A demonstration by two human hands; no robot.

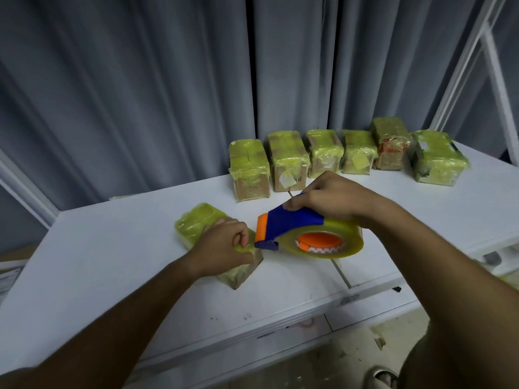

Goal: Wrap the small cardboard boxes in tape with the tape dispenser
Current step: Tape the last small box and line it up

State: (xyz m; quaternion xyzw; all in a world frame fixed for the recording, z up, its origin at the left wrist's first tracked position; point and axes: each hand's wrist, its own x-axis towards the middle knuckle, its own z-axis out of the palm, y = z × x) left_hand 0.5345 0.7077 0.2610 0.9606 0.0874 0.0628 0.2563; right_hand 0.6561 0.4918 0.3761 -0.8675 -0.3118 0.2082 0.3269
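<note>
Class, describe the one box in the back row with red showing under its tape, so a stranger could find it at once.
Start at the white table and follow the row of six tape-wrapped boxes along the grey curtain. The box with red markings is second from the right end. It stands tallest, and only it shows red through its yellowish tape.

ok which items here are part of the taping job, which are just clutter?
In the job:
- blue-and-orange tape dispenser, gripped by the right hand
- yellow-taped small cardboard box, held by the left hand
- row of six taped boxes at the back

Just lying about:
- white table
- grey curtain
- sandal on the floor
</note>
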